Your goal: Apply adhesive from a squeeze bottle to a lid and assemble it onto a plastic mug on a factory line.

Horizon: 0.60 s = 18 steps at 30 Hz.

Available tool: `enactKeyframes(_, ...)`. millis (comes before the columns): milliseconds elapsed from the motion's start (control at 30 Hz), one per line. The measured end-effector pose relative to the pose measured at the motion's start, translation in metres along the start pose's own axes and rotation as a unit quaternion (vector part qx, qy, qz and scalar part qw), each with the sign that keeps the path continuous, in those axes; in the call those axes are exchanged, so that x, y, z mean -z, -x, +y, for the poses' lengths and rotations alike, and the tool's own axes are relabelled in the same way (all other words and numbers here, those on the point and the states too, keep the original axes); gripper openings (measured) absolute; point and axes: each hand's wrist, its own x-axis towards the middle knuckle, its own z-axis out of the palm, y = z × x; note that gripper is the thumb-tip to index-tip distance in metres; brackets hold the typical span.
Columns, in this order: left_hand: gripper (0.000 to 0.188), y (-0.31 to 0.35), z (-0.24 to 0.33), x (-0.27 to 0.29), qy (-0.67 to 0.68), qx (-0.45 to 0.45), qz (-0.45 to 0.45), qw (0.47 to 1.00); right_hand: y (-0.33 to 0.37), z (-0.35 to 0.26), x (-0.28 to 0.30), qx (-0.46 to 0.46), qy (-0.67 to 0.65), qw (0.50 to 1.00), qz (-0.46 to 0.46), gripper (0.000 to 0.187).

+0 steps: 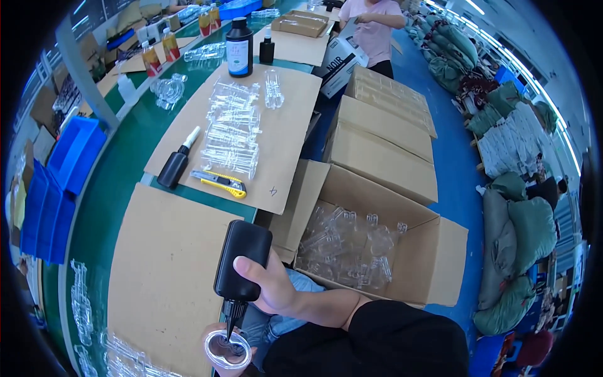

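My right hand (274,286) is wrapped round a black squeeze bottle (244,257), tipped upside down. Its ribbed nozzle points down into a clear, round-rimmed piece (227,349) at the lower edge. My left hand (230,372) holds that clear piece from below, mostly hidden by it. On the cardboard sheet ahead lie rows of clear moulded parts (231,135), with one clear part (273,89) set apart. Beside the rows are a black bottle with a white tip (178,160) and a yellow box cutter (220,183).
An open carton (408,251) with clear parts stands to the right, closed cartons (383,147) beyond it. A large black bottle (239,47) and a small black bottle (267,47) stand farther back. Blue bins (47,217) are at left. A person (372,19) handles a box at the far end.
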Motion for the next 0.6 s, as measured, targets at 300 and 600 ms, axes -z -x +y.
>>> enactKeyframes(300, 0.069, -0.008, 0.009, -0.004, -0.009, 0.010, -0.003, 1.000, 0.000, -0.005, 0.001, -0.035, -0.009, 0.998, -0.041, 0.046)
enactKeyframes(600, 0.069, -0.001, 0.004, 0.010, -0.036, 0.003, 0.027, 0.999, 0.007, -0.012, 0.006, -0.022, 0.017, 0.998, -0.060, 0.040)
